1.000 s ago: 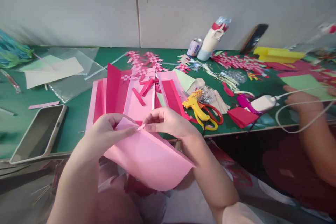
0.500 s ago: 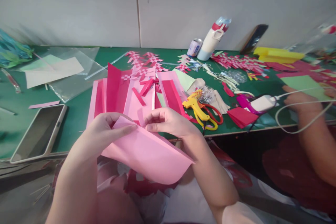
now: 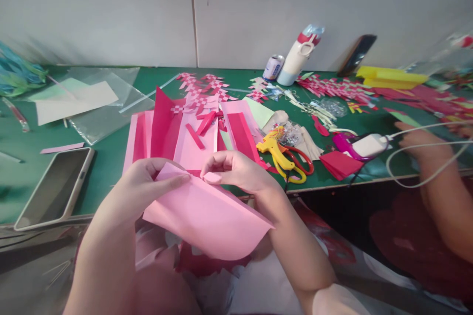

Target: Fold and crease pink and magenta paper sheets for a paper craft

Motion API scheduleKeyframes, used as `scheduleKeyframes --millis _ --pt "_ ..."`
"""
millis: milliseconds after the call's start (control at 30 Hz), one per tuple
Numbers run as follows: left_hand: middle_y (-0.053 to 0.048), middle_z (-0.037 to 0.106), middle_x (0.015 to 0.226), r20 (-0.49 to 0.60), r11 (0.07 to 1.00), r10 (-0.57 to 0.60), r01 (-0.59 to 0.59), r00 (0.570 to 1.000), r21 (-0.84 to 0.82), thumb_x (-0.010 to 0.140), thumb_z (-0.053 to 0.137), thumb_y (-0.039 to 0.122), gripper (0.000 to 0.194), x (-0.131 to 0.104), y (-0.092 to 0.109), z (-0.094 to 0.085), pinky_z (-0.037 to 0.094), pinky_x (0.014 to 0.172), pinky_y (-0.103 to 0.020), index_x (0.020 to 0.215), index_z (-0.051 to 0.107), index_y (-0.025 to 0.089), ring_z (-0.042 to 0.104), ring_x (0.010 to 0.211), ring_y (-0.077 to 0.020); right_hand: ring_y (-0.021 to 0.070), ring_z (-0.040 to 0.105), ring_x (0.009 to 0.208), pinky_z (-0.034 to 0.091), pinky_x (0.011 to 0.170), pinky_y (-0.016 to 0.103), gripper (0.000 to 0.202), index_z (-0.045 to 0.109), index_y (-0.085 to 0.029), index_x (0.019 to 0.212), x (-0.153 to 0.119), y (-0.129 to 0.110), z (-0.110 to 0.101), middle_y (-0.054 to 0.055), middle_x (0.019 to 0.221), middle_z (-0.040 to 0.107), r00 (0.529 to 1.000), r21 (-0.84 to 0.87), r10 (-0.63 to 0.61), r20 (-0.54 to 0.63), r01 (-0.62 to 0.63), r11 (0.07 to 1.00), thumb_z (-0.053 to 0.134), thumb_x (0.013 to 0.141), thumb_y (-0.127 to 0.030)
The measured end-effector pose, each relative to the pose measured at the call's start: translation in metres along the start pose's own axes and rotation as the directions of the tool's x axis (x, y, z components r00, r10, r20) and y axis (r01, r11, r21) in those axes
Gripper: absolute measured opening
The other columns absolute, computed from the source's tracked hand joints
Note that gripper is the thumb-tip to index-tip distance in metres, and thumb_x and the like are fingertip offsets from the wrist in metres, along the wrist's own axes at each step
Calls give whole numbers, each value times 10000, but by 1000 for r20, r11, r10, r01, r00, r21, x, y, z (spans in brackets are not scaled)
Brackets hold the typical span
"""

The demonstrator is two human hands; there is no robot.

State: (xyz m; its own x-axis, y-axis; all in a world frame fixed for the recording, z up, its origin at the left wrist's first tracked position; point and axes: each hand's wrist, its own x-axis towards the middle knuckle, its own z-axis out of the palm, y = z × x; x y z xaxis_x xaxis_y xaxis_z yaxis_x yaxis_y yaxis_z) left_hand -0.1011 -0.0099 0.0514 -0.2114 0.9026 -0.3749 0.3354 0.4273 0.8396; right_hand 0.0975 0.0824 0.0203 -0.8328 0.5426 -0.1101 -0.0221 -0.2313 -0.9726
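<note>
A pink paper sheet (image 3: 210, 216) with a folded upper edge hangs in front of the table's near side, above my lap. My left hand (image 3: 148, 177) is closed on its upper left part, thumb lying on the front. At the middle of the folded edge, the fingers and thumb of my right hand (image 3: 232, 172) are pinched together on the paper. Behind my hands, folded pink and dark pink sheets (image 3: 164, 133) lie on the green table (image 3: 107, 177), with several narrow dark pink strips (image 3: 195, 136) on them.
A phone (image 3: 55, 187) lies at the left. Right of the sheets are yellow-handled scissors (image 3: 281, 157), a purple item with a white charger (image 3: 369, 145) and a looping cable. A can (image 3: 273, 67) and bottle (image 3: 299, 56) stand behind. Another person's hand (image 3: 417, 140) is at far right.
The small pink strip that stuck up at my right fingertips no longer stands upright there. My left hand has hardly moved. The other person's green paper has shifted and shows less.
</note>
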Motion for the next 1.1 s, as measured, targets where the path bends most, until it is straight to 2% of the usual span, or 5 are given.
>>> scheduleKeyframes --millis 200,500,733,900,1100 --pt "-31 700 662 -9 1000 3 -3 1000 -28 569 787 533 397 1 0 0 437 523 -232 743 721 182 617 624 -183 114 587 749 467 721 235 302 669 -136 810 2 4 -5 8 793 652 999 -41 37 30 -36 999 807 649 -352" --pt "-61 729 733 14 994 -66 67 998 -83 581 784 522 437 -2 3 -2 482 575 -272 829 736 165 651 709 -230 98 585 719 478 710 228 220 654 -148 816 2 9 -6 -4 779 635 996 -67 -88 15 89 994 747 729 -328" --pt "-34 712 691 -20 997 -39 37 999 -68 568 791 533 432 0 2 -3 442 554 -236 783 727 164 622 659 -181 112 608 761 473 728 236 276 678 -145 843 0 4 -7 9 824 675 999 -34 37 20 -36 999 801 667 -320" --pt "-35 708 678 -20 993 -52 50 998 -106 556 792 527 434 1 2 -3 447 547 -242 768 720 155 616 638 -183 116 618 784 472 745 236 255 677 -150 806 2 7 -7 12 834 684 1000 -56 -4 11 4 998 799 672 -330" --pt "-47 713 693 -23 993 -68 65 997 -100 526 802 549 481 5 -1 -5 455 566 -252 783 719 151 621 649 -187 88 584 695 468 697 216 240 666 -149 770 4 10 -4 -16 751 647 1000 31 -6 -14 7 999 800 660 -315"
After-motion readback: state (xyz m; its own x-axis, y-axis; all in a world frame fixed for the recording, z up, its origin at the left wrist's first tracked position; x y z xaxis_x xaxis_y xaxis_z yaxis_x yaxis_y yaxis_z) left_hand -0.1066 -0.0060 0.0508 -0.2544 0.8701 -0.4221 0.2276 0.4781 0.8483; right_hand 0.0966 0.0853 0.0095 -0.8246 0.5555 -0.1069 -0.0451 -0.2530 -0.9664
